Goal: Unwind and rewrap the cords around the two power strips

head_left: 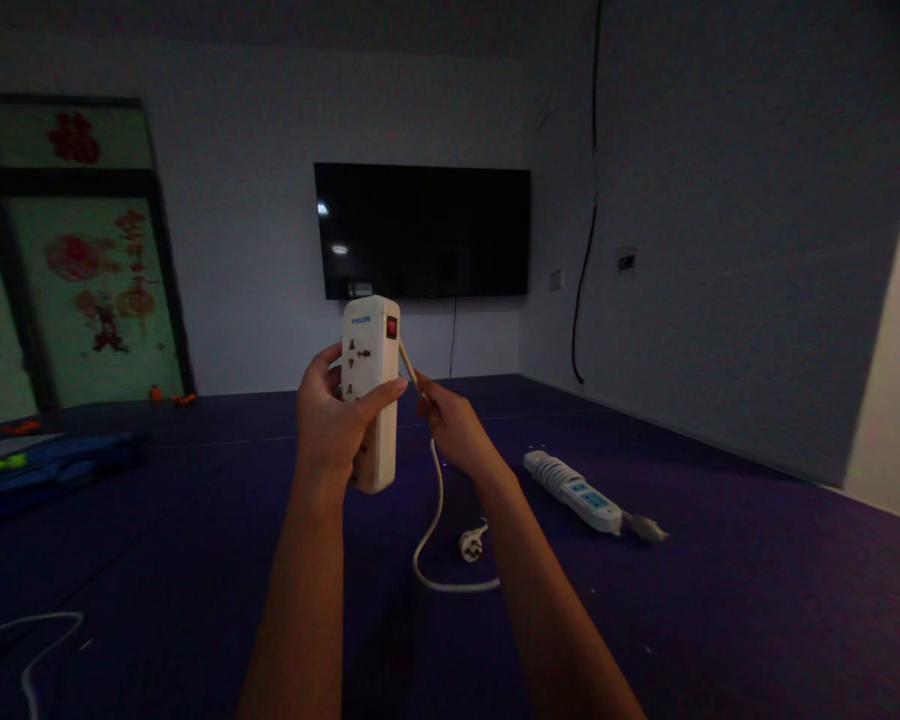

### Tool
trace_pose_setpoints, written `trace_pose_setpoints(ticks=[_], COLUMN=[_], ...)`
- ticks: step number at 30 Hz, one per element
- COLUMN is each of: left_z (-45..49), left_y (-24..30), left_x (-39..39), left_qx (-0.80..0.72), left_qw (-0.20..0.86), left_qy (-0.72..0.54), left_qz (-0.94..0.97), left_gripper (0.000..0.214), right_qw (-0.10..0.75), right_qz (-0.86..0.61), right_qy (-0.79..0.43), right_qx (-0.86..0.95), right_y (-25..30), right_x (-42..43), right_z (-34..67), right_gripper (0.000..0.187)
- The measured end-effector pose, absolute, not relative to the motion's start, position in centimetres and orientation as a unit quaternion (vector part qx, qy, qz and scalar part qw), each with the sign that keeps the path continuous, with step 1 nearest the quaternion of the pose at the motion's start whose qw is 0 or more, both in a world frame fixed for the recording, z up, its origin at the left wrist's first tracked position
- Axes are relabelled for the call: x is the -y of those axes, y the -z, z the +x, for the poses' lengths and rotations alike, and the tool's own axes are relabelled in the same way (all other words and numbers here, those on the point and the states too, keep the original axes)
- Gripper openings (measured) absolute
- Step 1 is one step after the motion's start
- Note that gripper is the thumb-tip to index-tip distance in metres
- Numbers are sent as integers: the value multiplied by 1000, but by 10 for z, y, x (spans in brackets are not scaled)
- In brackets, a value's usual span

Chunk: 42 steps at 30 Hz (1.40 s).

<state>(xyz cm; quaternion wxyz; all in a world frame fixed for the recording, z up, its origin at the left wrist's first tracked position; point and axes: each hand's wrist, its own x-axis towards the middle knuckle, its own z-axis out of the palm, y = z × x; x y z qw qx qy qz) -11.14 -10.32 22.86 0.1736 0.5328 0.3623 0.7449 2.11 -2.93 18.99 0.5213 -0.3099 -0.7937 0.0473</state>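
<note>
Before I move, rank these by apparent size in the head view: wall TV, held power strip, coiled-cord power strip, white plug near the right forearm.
1. Wall TV
2. Held power strip, perhaps enlarged by being nearer the camera
3. Coiled-cord power strip
4. White plug

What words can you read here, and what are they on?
"PHILIPS": blue letters on the power strip in the left hand.
"福", a bit blurred: red character on the upper door pane.
Red writing on the lower door pane: too blurred to read.
Second power strip: none readable.
</note>
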Motion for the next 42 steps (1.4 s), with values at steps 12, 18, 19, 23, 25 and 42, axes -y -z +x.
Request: trace_pose_setpoints(ticks=[12, 18, 19, 23, 25, 42], left_z=[-148, -152, -150, -137, -130, -110], left_y=[-220, -218, -217, -214, -214, -219], left_x=[90, 91, 90, 88, 88, 112], left_qx=[-585, -608, -594, -530, -514, -397], left_qw=[-193, -286, -298, -286, -261, -56], left_qy=[-556, -399, -376, -306, -289, -268], left_qz=[558, 624, 646, 738, 764, 876], left_gripper=[69, 60, 56, 46, 42, 56], right_qw=[362, 339, 343, 369, 399, 601], right_qz=[-367, -345, -337, -323, -320, -249], right_qy=[77, 156, 160, 151, 124, -171], right_qx=[854, 861, 862, 859, 850, 739], right_y=[-211, -212, -212, -212, -214, -206], right_x=[74, 86, 86, 84, 83, 52], right_z=[18, 5, 3, 6, 15, 63], right_gripper=[33, 21, 20, 12, 6, 34])
